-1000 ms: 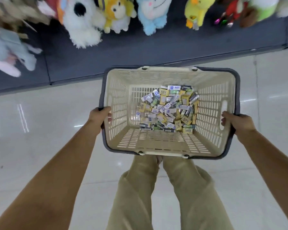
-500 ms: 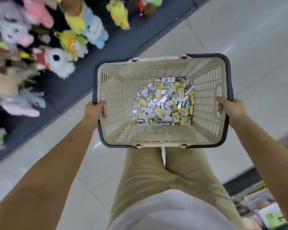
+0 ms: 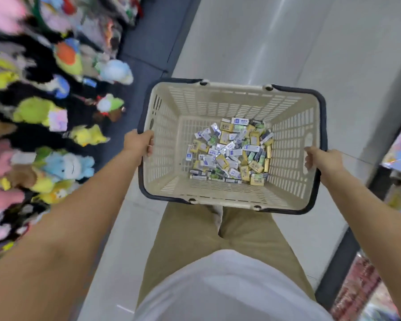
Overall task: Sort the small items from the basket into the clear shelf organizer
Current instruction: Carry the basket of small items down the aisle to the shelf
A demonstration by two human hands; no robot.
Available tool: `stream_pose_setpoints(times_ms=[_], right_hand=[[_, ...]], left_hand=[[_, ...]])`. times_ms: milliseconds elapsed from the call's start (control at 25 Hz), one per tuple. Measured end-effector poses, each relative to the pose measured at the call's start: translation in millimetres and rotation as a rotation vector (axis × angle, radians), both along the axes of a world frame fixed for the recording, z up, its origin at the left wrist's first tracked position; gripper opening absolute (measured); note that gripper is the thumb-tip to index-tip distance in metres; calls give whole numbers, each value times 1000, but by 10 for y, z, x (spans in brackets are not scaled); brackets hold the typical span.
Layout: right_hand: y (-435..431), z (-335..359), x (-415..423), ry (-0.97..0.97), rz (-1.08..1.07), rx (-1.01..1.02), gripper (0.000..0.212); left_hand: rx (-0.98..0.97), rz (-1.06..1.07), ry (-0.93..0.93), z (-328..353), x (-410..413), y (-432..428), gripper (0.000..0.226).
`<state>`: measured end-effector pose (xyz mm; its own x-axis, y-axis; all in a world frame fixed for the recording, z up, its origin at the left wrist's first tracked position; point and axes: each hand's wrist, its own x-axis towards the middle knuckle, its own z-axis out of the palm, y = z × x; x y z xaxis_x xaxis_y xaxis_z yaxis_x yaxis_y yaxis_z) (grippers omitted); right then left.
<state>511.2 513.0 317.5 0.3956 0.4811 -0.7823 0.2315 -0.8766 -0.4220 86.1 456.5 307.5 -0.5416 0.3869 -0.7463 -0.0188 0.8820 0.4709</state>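
I carry a beige slotted plastic basket [image 3: 169, 126] with a dark rim in front of my waist. My left hand [image 3: 139, 142] grips its left rim and my right hand [image 3: 320, 158] grips its right rim. On the basket's floor lies a heap of several small packets [image 3: 232, 151], yellow, white, blue and green, gathered toward the right side. No clear shelf organizer is in view.
Shelves of plush toys [image 3: 63, 165] run along the left, blurred by motion. A pale tiled aisle floor [image 3: 276, 42] stretches ahead. A dark-based display with colourful goods [image 3: 361, 290] stands at the right edge. My khaki trousers and white shirt fill the bottom.
The view has swung to the right: the plush shelves moved from the top of the frame to the left side, and a display appeared at the right. Both hands kept their hold on the basket.
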Motion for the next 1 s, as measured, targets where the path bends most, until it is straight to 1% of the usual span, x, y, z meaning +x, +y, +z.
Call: stream_pose_setpoints(times_ms=[80, 120, 320, 480, 520, 600, 640, 680, 720, 760, 800, 840, 1000], right_hand=[[335, -6, 173, 8, -83, -11, 15], [498, -5, 251, 7, -117, -9, 15], [1507, 26, 570, 18, -303, 54, 12], [2527, -52, 779, 22, -405, 80, 14], [2679, -54, 816, 19, -418, 83, 14], [3237, -67, 932, 23, -484, 84, 14], [3460, -62, 987, 16, -508, 85, 15], [3675, -46, 1045, 8, -532, 88, 15], [3914, -33, 1112, 5, -557, 97, 15], [4181, -33, 1198, 11, -589, 109, 15], [4415, -40, 1277, 12, -615, 118, 15], [4642, -60, 1364, 11, -631, 128, 15], [5654, -127, 1753, 22, -682, 135, 14]], left_hand=[[40, -84, 34, 86, 150, 692, 19], [55, -125, 44, 129, 218, 1013, 21], [90, -340, 40, 265, 526, 2650, 14], [104, -411, 7, 143, 758, 4064, 15], [99, -425, -2, 116, 800, 4290, 22], [62, -474, -45, 130, 944, 5097, 60], [63, -502, -37, 164, 1003, 5428, 68], [72, -530, -25, 207, 1076, 5762, 67], [77, -547, -32, 270, 1173, 6104, 60], [87, -578, -39, 318, 1290, 6480, 46], [103, -616, -33, 364, 1399, 6799, 24], [121, -635, -30, 376, 1508, 7103, 12], [115, -684, -7, 343, 2014, 8304, 12]])
